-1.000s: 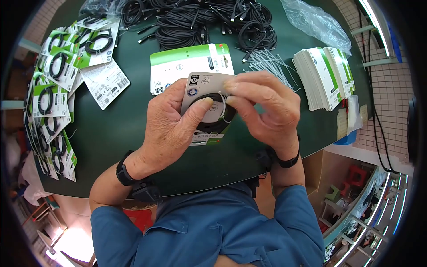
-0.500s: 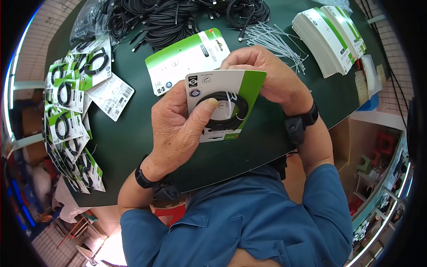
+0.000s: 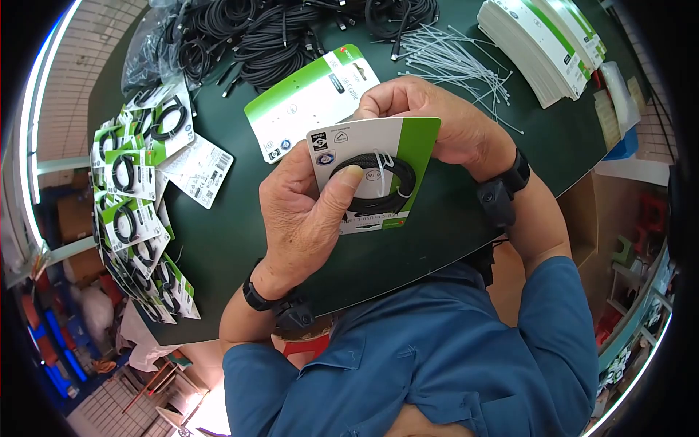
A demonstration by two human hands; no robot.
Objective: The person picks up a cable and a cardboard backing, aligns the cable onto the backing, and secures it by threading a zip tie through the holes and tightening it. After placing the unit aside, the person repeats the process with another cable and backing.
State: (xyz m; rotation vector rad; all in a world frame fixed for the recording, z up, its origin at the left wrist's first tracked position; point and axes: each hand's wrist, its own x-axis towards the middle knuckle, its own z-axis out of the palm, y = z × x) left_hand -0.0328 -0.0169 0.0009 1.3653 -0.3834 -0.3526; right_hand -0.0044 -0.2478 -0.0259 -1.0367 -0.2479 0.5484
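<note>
A white and green card (image 3: 415,146) with a coiled black cable (image 3: 405,175) on its face is held upright above the table. My left hand (image 3: 302,211) grips it from the left, with the thumb pressed on the coil. A thin white tie loops through the top of the coil. My right hand (image 3: 444,116) is closed behind the card's upper edge; the card hides its fingertips, and whatever they hold cannot be made out. Just behind lies another white and green card (image 3: 298,102), flat on the table.
Carded cables (image 3: 125,175) are heaped on the green table (image 3: 218,269) at the left. Bundles of black cable (image 3: 273,44) lie at the back, white ties (image 3: 459,65) right of them. Stacked cards (image 3: 539,54) stand at the back right.
The whole view has shifted slightly, so most things sit a little further right. Both hands keep hold at the card in nearly the same pose.
</note>
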